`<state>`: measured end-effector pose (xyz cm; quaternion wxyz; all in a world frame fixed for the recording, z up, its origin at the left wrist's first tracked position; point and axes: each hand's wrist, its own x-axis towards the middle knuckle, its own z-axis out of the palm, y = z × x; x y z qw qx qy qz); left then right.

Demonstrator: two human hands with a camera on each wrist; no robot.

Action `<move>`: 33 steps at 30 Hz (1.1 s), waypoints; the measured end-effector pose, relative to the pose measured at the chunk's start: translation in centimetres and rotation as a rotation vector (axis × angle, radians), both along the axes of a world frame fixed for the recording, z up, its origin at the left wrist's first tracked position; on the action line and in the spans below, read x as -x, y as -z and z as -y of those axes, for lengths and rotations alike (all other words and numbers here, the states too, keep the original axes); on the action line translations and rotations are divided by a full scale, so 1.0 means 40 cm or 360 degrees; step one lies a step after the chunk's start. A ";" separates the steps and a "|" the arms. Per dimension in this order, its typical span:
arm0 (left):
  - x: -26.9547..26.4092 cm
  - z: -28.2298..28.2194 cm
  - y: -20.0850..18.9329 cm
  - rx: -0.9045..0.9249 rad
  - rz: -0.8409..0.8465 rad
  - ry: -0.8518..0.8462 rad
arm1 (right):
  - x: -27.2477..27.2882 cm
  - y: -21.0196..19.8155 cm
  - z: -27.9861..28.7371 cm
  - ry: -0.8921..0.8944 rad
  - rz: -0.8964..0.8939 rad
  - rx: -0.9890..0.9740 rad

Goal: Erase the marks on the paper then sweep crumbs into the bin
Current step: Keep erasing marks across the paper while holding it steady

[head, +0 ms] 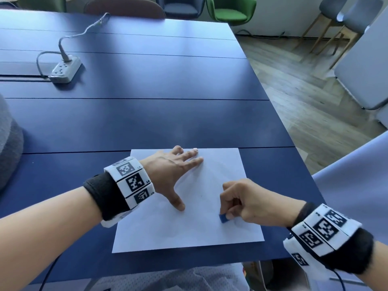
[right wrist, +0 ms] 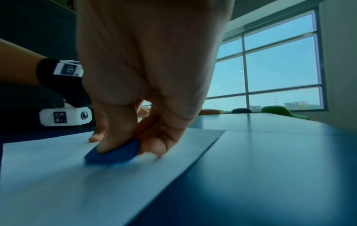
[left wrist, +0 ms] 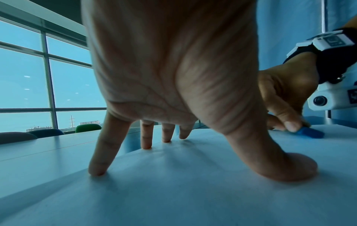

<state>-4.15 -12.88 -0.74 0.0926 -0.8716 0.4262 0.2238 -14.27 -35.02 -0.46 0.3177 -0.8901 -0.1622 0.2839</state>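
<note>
You are pinching blue eraser [head: 223, 218] against white paper [head: 189, 227], sheet showing no clear marks. Paper is lying on dark navy table [head: 147, 112]. Your wristbands [head: 131, 181] are showing black-and-white square codes over black cuffs. Grey power strip [head: 65, 70] is sitting far left; green chair [head: 231, 11] is standing behind table.

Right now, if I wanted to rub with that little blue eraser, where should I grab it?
Probably by its two long sides, coming from above, as the right hand does: thumb on one side, fingers on the other. The blue eraser is a small flat block lying low on the paper, so a top pinch grip leaves its bottom face free to rub. The left hand presses the sheet steady.
</note>
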 end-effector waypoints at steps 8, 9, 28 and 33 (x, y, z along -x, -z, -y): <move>0.004 0.001 -0.019 -0.0080 0.0034 -0.0034 | -0.179 0.003 -0.036 0.0220 0.0214 0.0076; 0.003 0.001 -0.018 -0.0080 0.0024 -0.0042 | -0.206 0.005 -0.039 0.0298 0.0257 0.0064; 0.002 -0.001 -0.017 -0.0080 0.0009 -0.0064 | -0.148 0.005 -0.030 0.0138 -0.0022 0.0063; 0.000 -0.001 -0.014 -0.0072 0.0006 -0.0044 | -0.169 0.007 -0.042 0.0192 0.0132 0.0032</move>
